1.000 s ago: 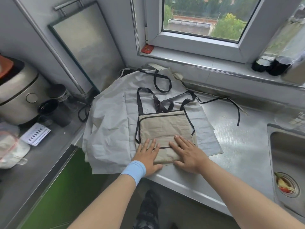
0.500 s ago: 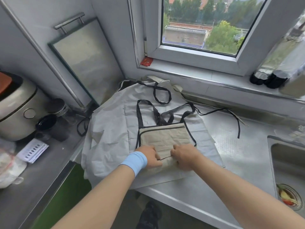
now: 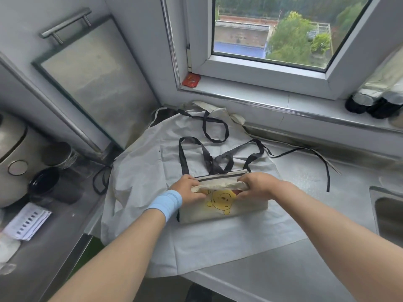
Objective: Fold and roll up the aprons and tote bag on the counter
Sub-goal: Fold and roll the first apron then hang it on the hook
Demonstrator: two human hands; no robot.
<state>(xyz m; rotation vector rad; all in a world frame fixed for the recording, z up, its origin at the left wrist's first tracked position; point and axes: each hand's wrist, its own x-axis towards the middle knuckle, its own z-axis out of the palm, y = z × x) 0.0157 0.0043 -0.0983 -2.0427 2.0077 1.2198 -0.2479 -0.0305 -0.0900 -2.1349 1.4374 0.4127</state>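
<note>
"Where is the tote bag?"

"It lies on a pale grey apron that is spread over the desk. The far part of the bag is rolled into a fat tube, just beside its black straps. A yellow bear face shows on the flat part."

"And the hands?"

"The left grip is curled round the left end of the roll. The right grip is curled round the right end. Some fingertips are tucked under the roll, so I cannot see them."

"Is anything inside the bag?"

"I cannot tell. The black cup on the left is dark inside too. The sink is cut off at the right edge, and only a corner shows."

"What else is hard to see?"

"The rice cooker is cut off on the left. The dark bottles on the window sill have shiny wrap round them, and their tops are cut off. A bit of cream cloth peeks out behind the apron. I cannot tell what it is."
</note>
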